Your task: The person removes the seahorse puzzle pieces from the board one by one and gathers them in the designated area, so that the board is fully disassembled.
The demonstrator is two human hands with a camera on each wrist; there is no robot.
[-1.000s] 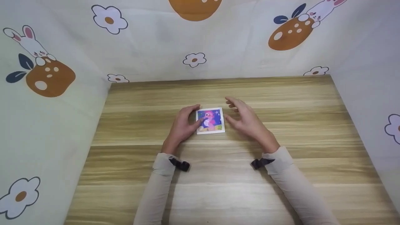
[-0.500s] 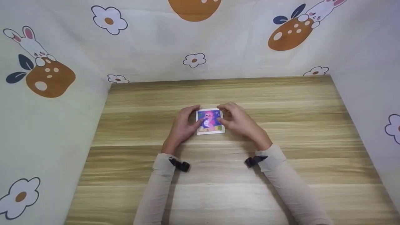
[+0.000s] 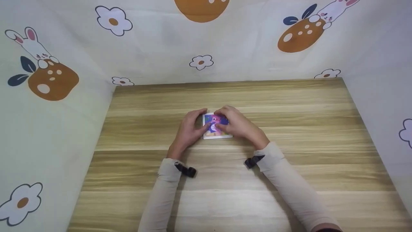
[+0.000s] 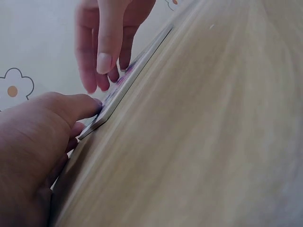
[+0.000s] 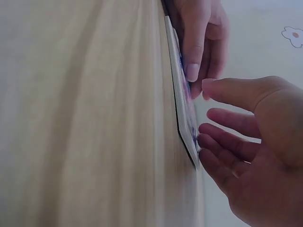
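Note:
A small square picture board (image 3: 217, 136) lies flat on the wooden table, white-bordered, with a pink seahorse on blue. My left hand (image 3: 190, 129) holds its left side: the thumb presses on the picture, the other fingers are at the edge. Over the right part of the board is my right hand (image 3: 238, 124), its thumb above the seahorse and its fingers loosely bent. In the right wrist view, the right thumb (image 5: 236, 92) stands off the picture and the lower fingertips are close to the board's edge; contact is hard to tell. Both hands cover parts of the picture.
The wood-grain table (image 3: 289, 96) extends around the board on all sides. Pale cloth (image 3: 154, 42) printed with flowers, rabbits and orange fruit walls off the back and both sides. Each sleeve cuff carries a black wrist camera (image 3: 190, 171).
My right hand has moved left, from beside the board's right edge to over the picture. The left hand and the board have stayed in place.

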